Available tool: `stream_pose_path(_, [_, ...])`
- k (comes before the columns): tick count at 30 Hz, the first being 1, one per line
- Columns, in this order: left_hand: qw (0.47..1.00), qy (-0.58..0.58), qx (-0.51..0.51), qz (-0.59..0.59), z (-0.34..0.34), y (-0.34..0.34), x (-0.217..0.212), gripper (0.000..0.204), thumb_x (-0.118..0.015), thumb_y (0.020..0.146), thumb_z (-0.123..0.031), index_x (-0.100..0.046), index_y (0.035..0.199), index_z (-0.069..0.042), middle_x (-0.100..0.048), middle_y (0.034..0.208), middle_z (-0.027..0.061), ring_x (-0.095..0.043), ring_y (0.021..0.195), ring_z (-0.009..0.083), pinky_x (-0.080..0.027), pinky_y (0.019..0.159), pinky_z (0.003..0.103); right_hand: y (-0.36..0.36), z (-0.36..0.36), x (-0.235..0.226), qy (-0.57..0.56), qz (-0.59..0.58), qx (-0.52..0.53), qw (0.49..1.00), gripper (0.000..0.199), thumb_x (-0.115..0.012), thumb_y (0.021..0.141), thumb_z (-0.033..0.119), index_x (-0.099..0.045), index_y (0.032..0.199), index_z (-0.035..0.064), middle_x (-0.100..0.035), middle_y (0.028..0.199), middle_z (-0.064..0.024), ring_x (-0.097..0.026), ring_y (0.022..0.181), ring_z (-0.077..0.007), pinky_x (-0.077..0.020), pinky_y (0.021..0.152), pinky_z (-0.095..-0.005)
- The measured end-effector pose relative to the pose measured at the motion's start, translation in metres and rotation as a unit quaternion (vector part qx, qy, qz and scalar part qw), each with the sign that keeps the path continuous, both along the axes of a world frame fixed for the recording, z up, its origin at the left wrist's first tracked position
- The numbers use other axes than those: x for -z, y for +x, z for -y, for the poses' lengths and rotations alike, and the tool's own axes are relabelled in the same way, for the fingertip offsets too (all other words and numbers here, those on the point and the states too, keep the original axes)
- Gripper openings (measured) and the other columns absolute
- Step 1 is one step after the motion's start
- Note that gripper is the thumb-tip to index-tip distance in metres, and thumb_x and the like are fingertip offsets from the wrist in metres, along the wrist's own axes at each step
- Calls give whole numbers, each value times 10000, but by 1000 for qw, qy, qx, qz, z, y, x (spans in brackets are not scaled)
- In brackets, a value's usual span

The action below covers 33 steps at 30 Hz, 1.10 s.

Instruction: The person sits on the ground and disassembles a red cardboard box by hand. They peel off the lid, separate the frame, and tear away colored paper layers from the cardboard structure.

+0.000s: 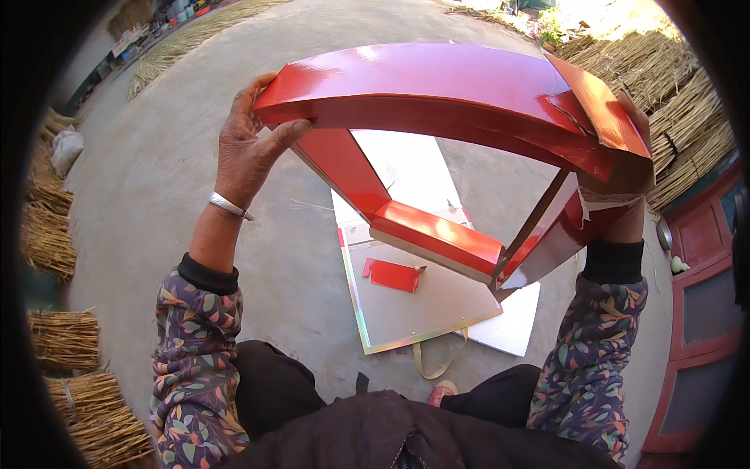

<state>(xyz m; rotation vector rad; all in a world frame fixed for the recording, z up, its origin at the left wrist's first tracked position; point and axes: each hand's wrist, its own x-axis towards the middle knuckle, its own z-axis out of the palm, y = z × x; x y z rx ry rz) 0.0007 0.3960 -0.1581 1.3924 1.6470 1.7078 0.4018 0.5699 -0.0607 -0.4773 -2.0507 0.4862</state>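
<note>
Both my hands hold up a large red cardboard frame (422, 78), tilted, with an open middle. My left hand (248, 148) is closed around its far left corner, thumb on the near side. At the opposite corner, my right hand (637, 119) grips the frame and is mostly hidden behind it. The cardboard there is creased, with a torn pale edge. Below the frame, a flat grey-white panel (391, 324) with a shiny border lies on the ground. On the panel rests a small red cardboard piece (394, 275).
A white board (519, 320) lies partly under the panel, beside a beige strap (437, 363). Bundles of dry stalks (62, 340) line the left side, and more stalks (648, 78) are piled at the far right. A red door (703, 313) stands at right.
</note>
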Motion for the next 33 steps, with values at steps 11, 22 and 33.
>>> stream_pose_path(11, [897, -4, -257, -359, 22, -18, 8, 855, -934, 740, -286, -464, 1447, -182, -475, 1485, 163, -529, 1332, 332, -529, 1062, 413, -81, -29, 68, -317, -5, -98, 943, 312, -611, 1018, 164, -645, 1273, -11, -696, 1228, -124, -678, 1076, -194, -560, 950, -339])
stream_pose_path(22, [859, -31, -167, -482, 30, -22, 6, 619, -892, 766, -253, -600, 1293, -110, -664, 1257, 100, -656, 1141, 314, -575, 902, 414, -53, -54, 116, -610, -34, -191, 768, 328, -676, 981, 240, -680, 1252, 56, -706, 1204, -67, -663, 1064, -150, -536, 947, -330])
stream_pose_path(33, [934, -181, -175, -253, 44, -22, 31, 495, -906, 771, -323, -649, 1106, -64, -674, 1022, 97, -677, 859, 261, -568, 765, 367, -69, -49, 51, -412, -30, 122, 902, 322, -544, 1067, 392, -704, 1144, 124, -758, 992, -33, -708, 948, -126, -501, 933, -318])
